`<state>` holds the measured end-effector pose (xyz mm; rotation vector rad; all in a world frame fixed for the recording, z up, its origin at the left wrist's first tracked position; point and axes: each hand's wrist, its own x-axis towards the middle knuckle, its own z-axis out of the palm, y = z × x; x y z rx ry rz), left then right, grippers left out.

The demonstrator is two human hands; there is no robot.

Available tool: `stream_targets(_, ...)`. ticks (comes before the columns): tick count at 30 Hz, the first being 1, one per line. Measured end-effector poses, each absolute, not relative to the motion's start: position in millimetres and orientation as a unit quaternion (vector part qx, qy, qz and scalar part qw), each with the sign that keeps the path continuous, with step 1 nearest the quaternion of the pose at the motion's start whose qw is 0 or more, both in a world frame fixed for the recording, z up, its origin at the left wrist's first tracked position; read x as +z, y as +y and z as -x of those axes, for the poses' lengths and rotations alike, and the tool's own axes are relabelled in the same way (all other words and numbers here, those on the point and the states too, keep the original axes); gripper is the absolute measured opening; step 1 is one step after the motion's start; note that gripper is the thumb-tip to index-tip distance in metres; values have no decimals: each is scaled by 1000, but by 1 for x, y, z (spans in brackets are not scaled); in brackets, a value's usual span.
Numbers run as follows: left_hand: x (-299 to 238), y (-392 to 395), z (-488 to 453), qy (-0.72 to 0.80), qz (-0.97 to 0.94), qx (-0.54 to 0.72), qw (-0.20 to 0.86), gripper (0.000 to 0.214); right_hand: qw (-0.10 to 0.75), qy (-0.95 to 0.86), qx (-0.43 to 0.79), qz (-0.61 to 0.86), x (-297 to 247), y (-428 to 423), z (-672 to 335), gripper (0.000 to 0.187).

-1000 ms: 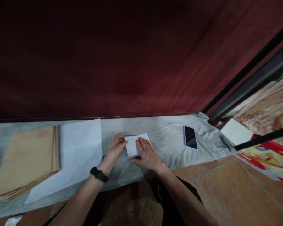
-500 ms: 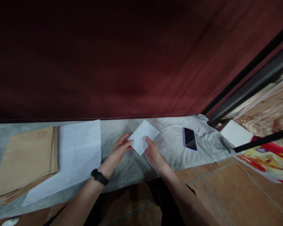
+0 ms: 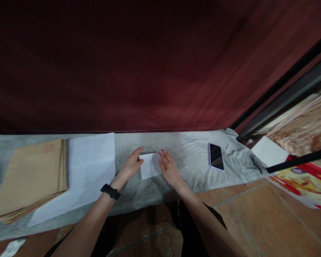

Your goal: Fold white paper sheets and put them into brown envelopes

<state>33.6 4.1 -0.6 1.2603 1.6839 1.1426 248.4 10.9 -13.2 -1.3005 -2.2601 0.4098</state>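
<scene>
Between my hands is a small white piece of folded paper (image 3: 150, 167), its long side now running roughly left to right, above the grey cloth (image 3: 195, 157). My left hand (image 3: 133, 163) grips its left edge between thumb and fingers. At the right edge, my right hand (image 3: 169, 167) pinches it with thumb and fingertips. A dark band sits on my left wrist. To the left of my hands lie large white paper sheets (image 3: 92, 167), partly covered by a stack of brown paper envelopes (image 3: 34, 171).
A phone (image 3: 216, 157) with a pale purple case lies on the cloth to the right. A dark red curtain (image 3: 149, 71) hangs behind. At far right are black metal bars (image 3: 296, 159) and a red-and-yellow box (image 3: 305, 182). Brown floor tiles (image 3: 246, 214) show below.
The folded paper has turned from a slanted position to nearly level and looks shorter from front to back. My right hand has moved up to its right edge; my left still holds the left side.
</scene>
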Motion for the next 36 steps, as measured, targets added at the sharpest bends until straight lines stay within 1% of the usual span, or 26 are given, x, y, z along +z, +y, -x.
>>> stream_targets(2,-2,7,-32,674,-528,402,326,59,186,-862,124,454,-16,-1,-240,49)
stream_targets(4,-2,8,-31,697,-557,359,273,60,156,-871,105,453,-19,-8,-235,51)
stream_targets(8,-2,-1,-46,714,-614,315,121,48,150,-864,93,471,-22,-10,-229,51)
stream_targets(10,-4,-9,-62,695,-654,291,68,45,149,-860,89,479,-23,-8,-228,50)
stream_targets(13,-11,-21,-88,653,-721,221,68,51,132,-862,77,483,-24,-8,-227,51)
stream_targets(16,-19,-29,-101,655,-733,172,58,60,115,-870,61,476,-25,-8,-226,54)
stream_targets(20,-24,-33,-95,668,-731,136,26,68,128,-861,41,491,-28,-7,-226,52)
stream_targets(30,-26,-42,-75,656,-750,91,-10,79,139,-833,20,536,-28,4,-246,51)
stream_targets(36,-29,-43,-53,619,-780,88,8,82,166,-792,62,585,-15,16,-257,44)
